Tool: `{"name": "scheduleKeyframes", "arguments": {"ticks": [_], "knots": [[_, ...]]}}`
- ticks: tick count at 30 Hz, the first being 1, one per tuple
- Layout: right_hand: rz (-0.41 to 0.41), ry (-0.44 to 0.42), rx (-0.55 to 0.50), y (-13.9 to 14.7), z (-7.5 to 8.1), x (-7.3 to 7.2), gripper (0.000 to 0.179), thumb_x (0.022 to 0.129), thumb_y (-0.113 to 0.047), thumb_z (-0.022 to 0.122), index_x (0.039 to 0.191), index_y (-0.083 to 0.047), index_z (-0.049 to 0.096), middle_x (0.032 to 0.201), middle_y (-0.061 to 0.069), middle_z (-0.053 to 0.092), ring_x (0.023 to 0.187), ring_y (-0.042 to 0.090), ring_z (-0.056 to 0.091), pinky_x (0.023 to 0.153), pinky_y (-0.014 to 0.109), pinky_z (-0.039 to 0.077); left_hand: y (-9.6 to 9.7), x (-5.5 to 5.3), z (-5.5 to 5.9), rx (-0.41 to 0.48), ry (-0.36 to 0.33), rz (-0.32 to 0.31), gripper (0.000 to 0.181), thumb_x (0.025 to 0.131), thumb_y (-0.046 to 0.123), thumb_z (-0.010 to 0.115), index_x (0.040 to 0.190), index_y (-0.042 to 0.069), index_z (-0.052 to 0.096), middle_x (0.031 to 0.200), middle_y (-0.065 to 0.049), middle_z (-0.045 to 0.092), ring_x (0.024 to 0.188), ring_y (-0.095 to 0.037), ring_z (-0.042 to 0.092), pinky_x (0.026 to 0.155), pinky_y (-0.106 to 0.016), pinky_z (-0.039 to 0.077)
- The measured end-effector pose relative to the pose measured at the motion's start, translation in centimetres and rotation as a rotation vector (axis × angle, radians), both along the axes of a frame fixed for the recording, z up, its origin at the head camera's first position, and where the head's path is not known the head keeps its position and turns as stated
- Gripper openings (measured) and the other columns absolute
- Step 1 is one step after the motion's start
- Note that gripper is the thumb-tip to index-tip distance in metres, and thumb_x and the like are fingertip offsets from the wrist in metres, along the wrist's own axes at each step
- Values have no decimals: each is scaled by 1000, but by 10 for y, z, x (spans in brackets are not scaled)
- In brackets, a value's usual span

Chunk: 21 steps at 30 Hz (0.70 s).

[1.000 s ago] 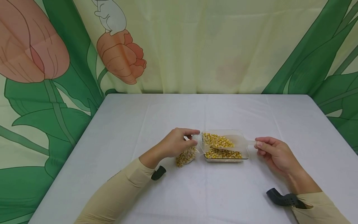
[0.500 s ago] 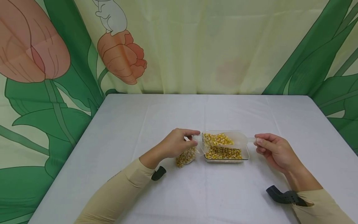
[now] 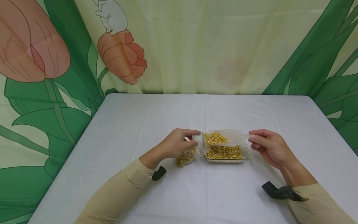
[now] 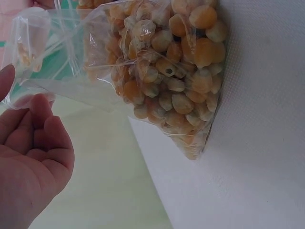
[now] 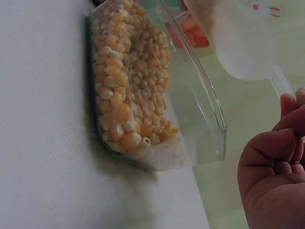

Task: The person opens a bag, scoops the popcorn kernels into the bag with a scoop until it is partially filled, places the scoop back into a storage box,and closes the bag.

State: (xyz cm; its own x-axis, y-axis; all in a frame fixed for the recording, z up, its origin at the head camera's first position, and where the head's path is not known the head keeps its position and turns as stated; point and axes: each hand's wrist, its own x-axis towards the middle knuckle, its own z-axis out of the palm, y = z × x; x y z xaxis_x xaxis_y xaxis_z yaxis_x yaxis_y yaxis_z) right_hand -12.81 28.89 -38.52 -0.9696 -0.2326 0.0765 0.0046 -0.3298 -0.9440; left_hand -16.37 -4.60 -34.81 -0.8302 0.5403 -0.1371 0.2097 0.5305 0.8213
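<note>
My left hand (image 3: 176, 143) holds the mouth of a clear plastic bag (image 3: 186, 157) between thumb and fingers. Corn kernels (image 4: 176, 71) fill the bag's lower part, which rests on the table. Just right of it stands a clear rectangular glass container (image 5: 209, 124), with more kernels (image 5: 136, 71) inside. My right hand (image 3: 272, 147) pinches the handle of a translucent white scoop (image 3: 235, 137). The scoop is over the container, carrying a heap of kernels (image 3: 215, 137), its front end pointing left at the bag's mouth. Whether the scoop's tip is inside the bag cannot be told.
A white cloth covers the table (image 3: 167, 199). Behind it hangs a pale curtain (image 3: 212, 46) printed with flowers and green leaves. A black wrist mount (image 3: 281, 191) sticks out from the right sleeve, and another (image 3: 158, 173) from the left.
My right hand has moved left and slightly away from me, bringing the loaded scoop nearer the bag's mouth. The left hand and bag stay in place.
</note>
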Motion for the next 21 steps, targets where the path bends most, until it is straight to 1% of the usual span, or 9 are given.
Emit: {"name": "scheduleKeyframes", "arguments": {"ticks": [5,8,11,18,21], "knots": [[-4,0,61,-7,3,-3,26,100,9,51,103,-5,72,89,3,67,72,12,55,70,22,53,-1,-1,0,10,5,-7,39,99,14,65,138,10,62,102,-2,63,58,-11,44,51,-23,34],[-15,-7,125,-11,6,-4,23,100,6,53,102,-8,72,88,1,66,72,12,56,70,22,53,-1,-1,-1,10,10,-12,39,99,14,64,138,10,62,100,-1,63,58,-11,45,50,-23,34],[-12,0,186,-13,9,-5,22,100,4,55,102,-9,72,88,1,67,72,12,56,68,21,52,-1,0,0,9,12,-15,40,98,14,64,138,9,62,100,-2,63,56,-10,43,50,-23,33],[25,52,204,-19,13,-9,29,99,10,53,101,-10,73,86,0,68,70,11,56,64,20,50,0,0,1,14,0,-18,41,99,14,64,138,7,61,98,-1,63,51,-8,37,49,-23,32],[20,55,247,-20,16,-10,28,99,10,54,100,-11,73,86,0,68,70,11,55,63,20,50,0,0,1,11,0,-20,41,99,14,64,138,6,61,96,-1,63,50,-8,35,48,-23,31]]}}
